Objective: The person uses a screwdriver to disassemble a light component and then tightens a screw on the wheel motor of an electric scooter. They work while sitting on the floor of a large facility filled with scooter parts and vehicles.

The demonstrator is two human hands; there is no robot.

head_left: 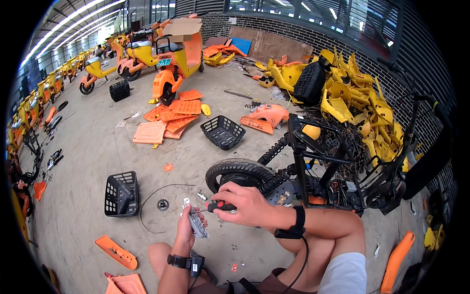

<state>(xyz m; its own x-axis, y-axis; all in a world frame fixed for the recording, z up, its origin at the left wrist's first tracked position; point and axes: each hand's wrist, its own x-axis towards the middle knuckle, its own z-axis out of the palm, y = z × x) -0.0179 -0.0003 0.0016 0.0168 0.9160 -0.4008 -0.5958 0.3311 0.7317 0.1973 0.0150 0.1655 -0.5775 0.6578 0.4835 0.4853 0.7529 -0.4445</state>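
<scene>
My left hand (185, 226) grips an elongated grey part (197, 224) with ridges along it and a pale tab at its upper end; its exact kind I cannot make out. In my right hand (247, 203) is a screwdriver (221, 206) with a red and black handle. Its shaft points left and meets the upper portion of the grey part, though the exact contact spot is too small to see. Just beyond my hands a small silver fitting (201, 196) lies on the floor, and a toothed sprocket (163, 205) rests to the left.
A stripped black scooter frame (325, 161) with its rear wheel (240, 174) lies right of my hands. Black baskets (122, 211) (223, 145) and a thin cable (142, 208) are on the floor. Orange panels (149, 133) and a yellow panel heap (342, 110) lie farther off.
</scene>
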